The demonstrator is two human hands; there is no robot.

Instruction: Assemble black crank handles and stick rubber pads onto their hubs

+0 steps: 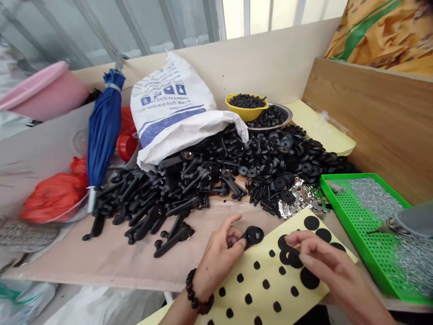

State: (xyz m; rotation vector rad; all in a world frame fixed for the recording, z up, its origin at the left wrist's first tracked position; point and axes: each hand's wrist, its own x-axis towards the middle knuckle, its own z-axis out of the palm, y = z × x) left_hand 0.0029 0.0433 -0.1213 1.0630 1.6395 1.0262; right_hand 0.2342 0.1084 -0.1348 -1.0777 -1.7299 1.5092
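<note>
My left hand, with a dark bead bracelet at the wrist, is closed on a round black plastic part held just above a yellow sheet of black round stickers. My right hand rests on that sheet, its fingertips pinched at one of the large black stickers. Whether the sticker is lifted off the sheet I cannot tell.
A big heap of black plastic levers and discs covers the table behind. A white sack lies behind it. A yellow bowl and metal dish hold small black pieces. A green perforated tray of metal bits stands right. A blue umbrella lies left.
</note>
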